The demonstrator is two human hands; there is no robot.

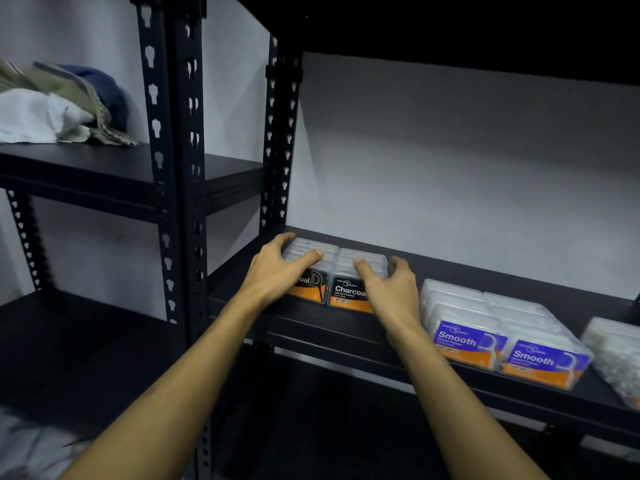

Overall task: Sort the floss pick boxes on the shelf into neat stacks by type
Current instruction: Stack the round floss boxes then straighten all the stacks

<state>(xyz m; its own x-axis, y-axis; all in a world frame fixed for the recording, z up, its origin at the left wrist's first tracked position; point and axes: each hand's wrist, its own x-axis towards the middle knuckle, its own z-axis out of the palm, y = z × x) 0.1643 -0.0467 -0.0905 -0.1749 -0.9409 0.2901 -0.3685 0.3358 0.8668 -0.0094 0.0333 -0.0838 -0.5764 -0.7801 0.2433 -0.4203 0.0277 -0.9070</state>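
Left hand (282, 268): resting on the left Charcoal stack (311, 271), fingers spread and curled over its top and far left corner, thumb lying across the top; pressing rather than lifting, as far as can be told.
Right hand (388, 289): resting on the right Charcoal stack (353, 282), fingers half open, thumb on the top, the other fingers wrapping round the stack's right side.
Charcoal stacks: sitting side by side, touching, at the left end of the shelf (346, 327), black and orange labels facing near; number of boxes in each not clear.
Smooth stacks (502, 334): lying to the right of the hands, two columns side by side with blue and orange labels facing near, clear lids showing on top, several rows running toward the far wall.
Clear box (616, 355): sitting at the far right edge of view, just beside the Smooth stacks, partly cut off, label not readable.
Upper left shelf (86, 164): carrying a heap of folded cloths (59, 109), white, olive and dark blue.
Wall (450, 168): standing pale grey behind the shelf.
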